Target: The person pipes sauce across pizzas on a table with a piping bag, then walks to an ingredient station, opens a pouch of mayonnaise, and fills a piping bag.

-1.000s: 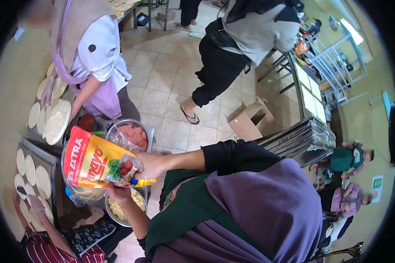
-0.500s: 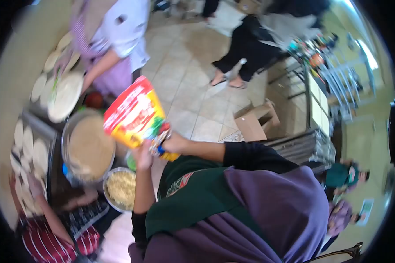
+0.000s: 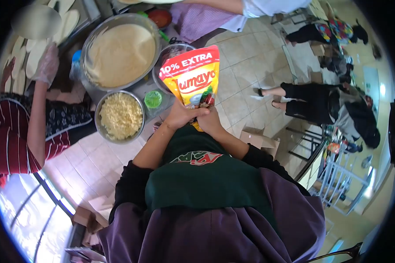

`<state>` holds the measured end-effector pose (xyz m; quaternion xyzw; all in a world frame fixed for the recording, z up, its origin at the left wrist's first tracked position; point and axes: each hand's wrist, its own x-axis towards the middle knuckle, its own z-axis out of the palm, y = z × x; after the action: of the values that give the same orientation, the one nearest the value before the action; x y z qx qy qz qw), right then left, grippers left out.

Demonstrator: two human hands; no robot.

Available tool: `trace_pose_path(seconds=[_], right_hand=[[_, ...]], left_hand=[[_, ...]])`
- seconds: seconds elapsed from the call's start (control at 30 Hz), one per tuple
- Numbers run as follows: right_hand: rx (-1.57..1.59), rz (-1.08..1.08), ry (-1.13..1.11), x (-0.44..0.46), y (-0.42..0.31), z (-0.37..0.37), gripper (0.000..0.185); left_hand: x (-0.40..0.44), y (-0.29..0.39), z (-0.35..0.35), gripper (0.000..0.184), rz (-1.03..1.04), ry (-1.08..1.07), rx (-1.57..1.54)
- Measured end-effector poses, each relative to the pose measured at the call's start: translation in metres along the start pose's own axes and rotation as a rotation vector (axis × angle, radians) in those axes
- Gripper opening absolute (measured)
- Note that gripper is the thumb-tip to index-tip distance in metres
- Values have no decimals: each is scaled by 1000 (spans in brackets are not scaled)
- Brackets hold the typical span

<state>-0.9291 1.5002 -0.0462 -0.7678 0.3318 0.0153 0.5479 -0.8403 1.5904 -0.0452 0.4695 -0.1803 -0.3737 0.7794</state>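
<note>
A red and yellow mayonnaise pouch (image 3: 196, 79) marked "10% EXTRA" is in both my hands, its wide red end pointing away from me. My left hand (image 3: 182, 115) is closed around the narrow lower part. From the other side my right hand (image 3: 211, 121) grips the same part, and the hands touch. Partly behind the pouch stands a metal bowl (image 3: 160, 79), its contents mostly hidden. To the left are a large bowl of smooth tan mixture (image 3: 123, 52) and a smaller metal bowl of pale yellow shreds (image 3: 120, 116). A small green container (image 3: 152, 99) sits between that bowl and the pouch.
At left, a co-worker's gloved hand (image 3: 47, 65) is over long pale flat pieces (image 3: 32, 59). Another person's arm (image 3: 219, 5) reaches across the top. A cardboard box (image 3: 258, 139) lies on the tiled floor at right; people stand farther off.
The view has swung round, so the bowls now appear higher up. The pouch, tilted left before, now stands straighter in view, still in both hands.
</note>
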Motion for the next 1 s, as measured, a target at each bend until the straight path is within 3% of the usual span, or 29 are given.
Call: trace_pose_path(seconds=[0.07,0.13,0.17,0.2,0.27,0.3,0.37,0.4,0.47,0.53,0.6,0.67,0.73,1.0], right_hand=[[-104,28,-60,-2,-2,-1,20],[-231,-249,-160,-1,8,-1,19],[96,-181,-404,-4,7,-8,26],[83,-168,-449,-8,1,-17,26],[-80,-71,-836,-1,-10,-40,43],[-93,-63,-866,8,3,-49,43],[91,121,-728,28,46,-63,59],[108,79,-590,43,49,-61,63],[658,-22,-520,58,26,-45,56],[646,99,-484,65,31,-27,52],[632,211,-437,69,26,-1,48],[944,381,-423,71,8,30,41],[881,359,-382,74,12,45,40],[729,144,-168,73,23,75,34]], left_hand=[[-1,2,-2,62,-162,3,-12],[-1,-15,-9,57,-53,75,-65],[-3,-16,-15,55,-95,45,-149],[-9,-14,-19,53,-135,10,-230],[-16,-11,-26,51,-201,72,-203],[-19,-22,-32,51,-189,50,-260],[-27,-33,-42,51,-212,-10,-337],[-29,-35,-42,51,-210,12,-350],[-35,-39,-40,51,-339,36,-381],[-39,-46,-36,49,-336,66,-401],[-41,-58,-32,47,-397,177,-668],[-44,-62,-32,43,-341,252,-703],[-46,-63,-36,41,-331,248,-815],[-42,-61,-36,62,-261,317,-479]])
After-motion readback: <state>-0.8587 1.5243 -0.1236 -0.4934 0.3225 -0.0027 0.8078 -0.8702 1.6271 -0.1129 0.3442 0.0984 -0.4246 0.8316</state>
